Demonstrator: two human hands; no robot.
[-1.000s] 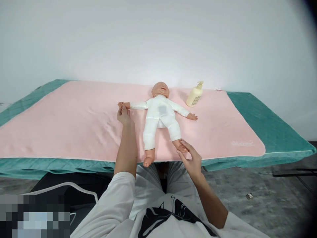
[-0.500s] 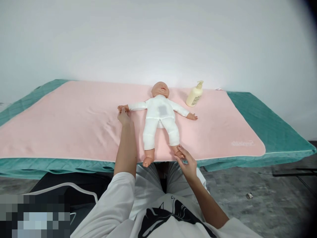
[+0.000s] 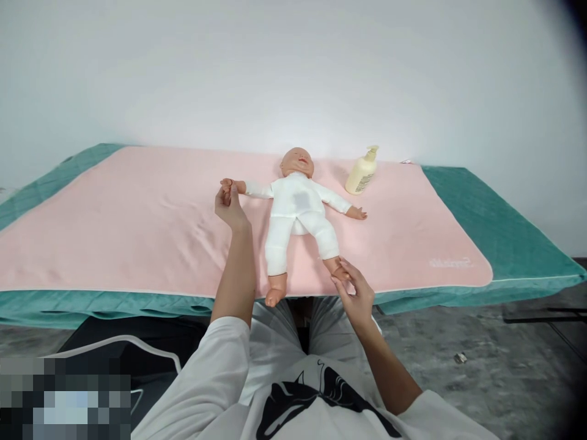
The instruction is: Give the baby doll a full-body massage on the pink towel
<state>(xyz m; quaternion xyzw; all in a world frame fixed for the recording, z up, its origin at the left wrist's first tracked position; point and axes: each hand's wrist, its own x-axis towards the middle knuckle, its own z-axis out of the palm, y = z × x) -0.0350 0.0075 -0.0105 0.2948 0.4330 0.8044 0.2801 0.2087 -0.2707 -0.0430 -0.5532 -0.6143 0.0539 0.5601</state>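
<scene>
A baby doll [image 3: 296, 201] with a white cloth body lies face up on a pink mat [image 3: 137, 226], its head toward the wall. At the left of the doll, my left hand [image 3: 230, 205] is closed around the doll's hand, and that arm is stretched out sideways. My right hand [image 3: 355, 290] grips the doll's foot on the right side between thumb and fingers, with that leg turned outward. The doll's other foot [image 3: 276, 290] rests at the mat's front edge, touched by neither hand.
A cream pump bottle [image 3: 361, 172] stands on the mat to the right of the doll's head. Under the mat is a green-covered bed [image 3: 504, 232], set against a white wall [image 3: 293, 73]. A dark chair-like object [image 3: 151, 342] is at the lower left.
My right hand has moved the doll's foot outward to the right and slightly up. My left hand has raised the doll's hand a little. The bottle has stayed in place.
</scene>
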